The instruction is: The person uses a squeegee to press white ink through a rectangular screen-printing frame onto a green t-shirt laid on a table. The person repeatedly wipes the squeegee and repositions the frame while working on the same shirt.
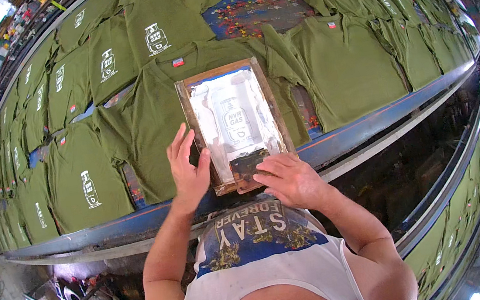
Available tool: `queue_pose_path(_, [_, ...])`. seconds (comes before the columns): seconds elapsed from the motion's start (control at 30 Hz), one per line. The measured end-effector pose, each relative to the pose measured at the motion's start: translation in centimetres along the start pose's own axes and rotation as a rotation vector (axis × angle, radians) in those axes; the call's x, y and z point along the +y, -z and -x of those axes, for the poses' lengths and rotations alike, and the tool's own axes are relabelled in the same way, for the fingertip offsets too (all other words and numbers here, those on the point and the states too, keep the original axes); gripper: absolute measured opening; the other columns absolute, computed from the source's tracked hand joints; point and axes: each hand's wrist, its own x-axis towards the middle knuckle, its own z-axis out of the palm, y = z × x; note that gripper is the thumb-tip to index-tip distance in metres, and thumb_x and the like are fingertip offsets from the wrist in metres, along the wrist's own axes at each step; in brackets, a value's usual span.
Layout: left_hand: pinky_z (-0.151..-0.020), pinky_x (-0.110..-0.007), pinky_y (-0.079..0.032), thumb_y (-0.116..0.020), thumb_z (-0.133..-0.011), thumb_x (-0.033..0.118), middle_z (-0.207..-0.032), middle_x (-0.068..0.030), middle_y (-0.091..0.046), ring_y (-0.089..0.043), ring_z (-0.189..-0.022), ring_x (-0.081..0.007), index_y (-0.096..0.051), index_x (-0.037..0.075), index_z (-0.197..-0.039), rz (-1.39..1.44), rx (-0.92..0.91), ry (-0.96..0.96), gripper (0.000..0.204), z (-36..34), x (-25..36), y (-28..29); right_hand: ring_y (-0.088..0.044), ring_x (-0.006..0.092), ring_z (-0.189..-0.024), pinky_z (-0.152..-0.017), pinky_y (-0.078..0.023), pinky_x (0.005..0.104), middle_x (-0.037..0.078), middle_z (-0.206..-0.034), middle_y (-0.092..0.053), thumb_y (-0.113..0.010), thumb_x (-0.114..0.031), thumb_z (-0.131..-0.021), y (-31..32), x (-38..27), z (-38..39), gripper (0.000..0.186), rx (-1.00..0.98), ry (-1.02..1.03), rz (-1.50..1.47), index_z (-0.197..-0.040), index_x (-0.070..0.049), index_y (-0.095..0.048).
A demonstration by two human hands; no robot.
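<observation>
A wooden-framed printing screen [272, 102] lies on an olive-green T-shirt [147, 120] spread along the long surface [360, 128]. White ink [204, 112] coats the mesh around a gas-cylinder design. At the screen's near end, the right hand [292, 179] grips a dark squeegee [246, 170], its fingers curled over the right part. The left hand [188, 166] is beside the frame's left edge, fingers open and spread; whether the thumb touches the wood cannot be told. A plain olive-green shirt [352, 73] lies to the right.
</observation>
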Motion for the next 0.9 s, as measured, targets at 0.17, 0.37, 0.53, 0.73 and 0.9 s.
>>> queue_pose_path(0.17, [-0.114, -0.055, -0.055, -0.073, -0.094, 0.005, -0.159, -0.0129, -0.069, -0.064, -0.140, -0.0400, -0.076, -0.001, -0.136, -0.427, -0.376, -0.360, 0.043, -3.9, -0.4, 4.5, -0.067, 0.0390, -0.131, -0.114, -0.055, 0.0525, 0.015, -0.132, -0.071, -0.077, -0.004, -0.082, 0.3, -0.6, -2.2, 0.053, -0.022, 0.037, 0.089, -0.135, -0.002, -0.073])
queue_pose_path(0.37, [-0.105, -0.048, -0.059, -0.070, -0.086, 0.000, -0.159, -0.0140, -0.068, -0.071, -0.121, -0.0330, -0.076, -0.003, -0.137, -0.460, -0.565, -0.315, 0.051, -5.5, 0.5, 5.3, -0.067, 0.0414, -0.126, -0.112, -0.055, 0.0544, 0.018, -0.124, -0.072, -0.070, 0.002, -0.085, 0.5, 0.5, -5.3, 0.045, -0.091, -0.054, -0.045, -0.130, 0.000, -0.072])
queue_pose_path(0.53, [-0.101, -0.047, -0.061, -0.070, -0.087, 0.001, -0.161, -0.0145, -0.066, -0.073, -0.114, -0.0312, -0.075, -0.003, -0.138, -0.478, -0.594, -0.342, 0.052, -5.6, 0.0, 5.3, -0.071, 0.0423, -0.122, -0.112, -0.056, 0.0541, 0.019, -0.125, -0.074, -0.069, 0.004, -0.084, 1.7, -0.4, -3.4, 0.045, -0.080, -0.088, -0.117, -0.129, 0.000, -0.073])
queue_pose_path(0.73, [-0.095, -0.047, -0.063, -0.070, -0.088, 0.003, -0.159, -0.0176, -0.066, -0.075, -0.108, -0.0306, -0.075, -0.006, -0.137, -0.464, -0.620, -0.352, 0.050, -5.9, -0.1, 5.2, -0.072, 0.0413, -0.124, -0.106, -0.061, 0.0549, 0.016, -0.131, -0.074, -0.071, 0.009, -0.079, -2.3, -1.2, -1.9, 0.053, 0.093, -0.084, -0.030, -0.131, -0.001, -0.078])
queue_pose_path(0.9, [-0.097, -0.049, -0.062, -0.067, -0.089, 0.001, -0.159, -0.0184, -0.066, -0.076, -0.107, -0.0376, -0.075, -0.005, -0.134, -0.405, -0.656, -0.275, 0.047, -6.3, 0.5, 5.1, -0.072, 0.0416, -0.128, -0.108, -0.062, 0.0552, 0.016, -0.132, -0.073, -0.072, 0.008, -0.078, -3.7, 1.1, -4.1, 0.055, 0.125, -0.071, 0.051, -0.131, -0.002, -0.079])
